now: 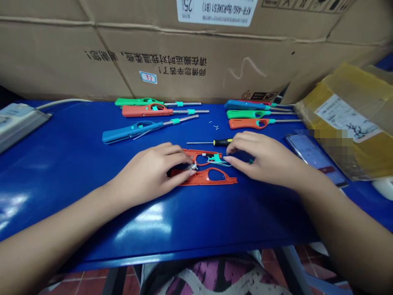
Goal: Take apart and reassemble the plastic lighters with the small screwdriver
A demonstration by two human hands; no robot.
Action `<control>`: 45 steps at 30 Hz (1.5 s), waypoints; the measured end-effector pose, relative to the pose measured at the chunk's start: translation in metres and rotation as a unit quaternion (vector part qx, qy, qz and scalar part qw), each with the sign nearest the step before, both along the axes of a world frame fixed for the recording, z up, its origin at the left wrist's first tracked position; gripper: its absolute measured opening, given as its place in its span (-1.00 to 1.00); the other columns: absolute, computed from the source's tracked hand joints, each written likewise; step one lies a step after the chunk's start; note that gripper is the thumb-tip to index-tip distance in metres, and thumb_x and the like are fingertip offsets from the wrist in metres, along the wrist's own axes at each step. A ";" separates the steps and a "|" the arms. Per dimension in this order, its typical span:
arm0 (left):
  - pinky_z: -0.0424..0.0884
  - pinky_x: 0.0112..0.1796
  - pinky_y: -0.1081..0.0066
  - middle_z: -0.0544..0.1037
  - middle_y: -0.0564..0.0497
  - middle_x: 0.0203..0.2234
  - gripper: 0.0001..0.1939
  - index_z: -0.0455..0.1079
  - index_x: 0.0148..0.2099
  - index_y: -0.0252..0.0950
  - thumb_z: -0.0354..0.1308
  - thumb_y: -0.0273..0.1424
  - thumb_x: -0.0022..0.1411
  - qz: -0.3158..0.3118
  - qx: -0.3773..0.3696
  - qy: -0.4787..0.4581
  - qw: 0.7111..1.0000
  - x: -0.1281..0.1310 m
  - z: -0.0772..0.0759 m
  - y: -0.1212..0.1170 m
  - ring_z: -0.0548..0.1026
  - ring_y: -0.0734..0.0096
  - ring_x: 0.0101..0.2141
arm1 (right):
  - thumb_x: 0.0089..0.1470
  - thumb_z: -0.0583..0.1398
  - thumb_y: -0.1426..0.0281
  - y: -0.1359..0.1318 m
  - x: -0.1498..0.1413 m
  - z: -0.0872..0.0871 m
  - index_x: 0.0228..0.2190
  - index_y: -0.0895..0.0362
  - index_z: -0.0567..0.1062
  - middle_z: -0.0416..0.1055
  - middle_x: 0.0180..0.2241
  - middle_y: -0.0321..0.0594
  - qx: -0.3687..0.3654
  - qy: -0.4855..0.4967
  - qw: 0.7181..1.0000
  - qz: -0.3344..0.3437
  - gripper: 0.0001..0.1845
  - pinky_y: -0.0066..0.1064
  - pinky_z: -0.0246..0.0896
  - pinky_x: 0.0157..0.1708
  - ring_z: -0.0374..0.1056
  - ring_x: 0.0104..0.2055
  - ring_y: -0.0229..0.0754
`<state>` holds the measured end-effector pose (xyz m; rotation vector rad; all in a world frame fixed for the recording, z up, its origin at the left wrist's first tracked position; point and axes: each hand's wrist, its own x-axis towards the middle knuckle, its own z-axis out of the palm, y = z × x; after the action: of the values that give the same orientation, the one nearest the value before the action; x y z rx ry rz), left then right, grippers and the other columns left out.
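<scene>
An orange lighter lies taken apart on the blue table [76,164]: one shell half [211,177] lies flat near me, the other half [201,156] just behind it holds a teal trigger part [216,158] and thin wires. My left hand [153,172] rests on the left end of both halves, fingers curled, pinching a small white piece [193,167]. My right hand [264,157] sits to the right, fingertips pinched at the teal part and wires. A small screwdriver [215,142] with a black and yellow handle lies just behind the shells.
Three whole lighters, green [139,101], orange [147,110] and blue [132,131], lie at the back left; three more [248,114] at the back right. A big cardboard box [184,53] walls the rear. A phone [316,157] and a yellow parcel [346,119] sit right, a power strip [18,121] left.
</scene>
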<state>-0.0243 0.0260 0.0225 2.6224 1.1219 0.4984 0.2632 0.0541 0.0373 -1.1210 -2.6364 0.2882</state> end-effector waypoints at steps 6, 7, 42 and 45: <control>0.46 -0.21 0.36 0.60 -0.03 -0.20 -0.77 0.51 0.00 -0.28 0.09 -0.32 0.45 0.000 0.014 -0.051 0.999 0.000 0.001 0.000 0.55 0.33 -0.21 | 0.24 0.24 0.29 0.001 -0.019 -0.022 -0.11 0.11 0.48 0.44 -0.12 -0.13 -0.012 0.083 0.996 -0.026 -0.78 -0.24 0.26 -0.07 0.40 -0.09 -0.09; 0.46 -0.19 0.35 0.60 -0.04 -0.19 -0.75 0.51 0.02 -0.28 0.07 -0.32 0.45 0.003 0.021 -0.051 0.998 0.000 0.001 0.001 0.55 0.33 -0.20 | 0.23 0.26 0.30 0.002 -0.019 -0.024 -0.11 0.10 0.49 0.43 -0.11 -0.14 -0.013 0.090 0.996 -0.015 -0.79 -0.25 0.25 -0.07 0.39 -0.09 -0.10; 0.45 -0.01 0.21 0.53 -0.10 -0.08 -0.72 0.53 0.02 -0.28 0.07 -0.29 0.44 -0.014 0.045 0.004 0.999 -0.013 -0.003 0.021 0.49 0.24 -0.09 | 0.28 0.11 0.47 -0.002 -0.006 -0.006 -0.18 0.11 0.49 0.52 -0.19 -0.17 0.032 0.007 0.999 0.020 -0.84 -0.22 0.21 -0.08 0.41 -0.12 -0.07; 0.45 0.00 0.13 0.51 -0.13 -0.02 -0.65 0.51 0.12 -0.27 0.01 -0.26 0.47 -0.003 0.054 0.042 0.998 -0.016 -0.005 0.022 0.48 0.17 -0.06 | 0.29 0.10 0.47 0.000 -0.006 -0.010 -0.12 0.12 0.51 0.53 -0.13 -0.15 0.027 0.011 0.999 0.029 -0.79 -0.20 0.26 -0.03 0.42 -0.07 -0.06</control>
<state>-0.0400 0.0481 0.0172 2.7629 1.1408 0.4622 0.2574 0.0536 0.0273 -1.0204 -2.6437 0.2377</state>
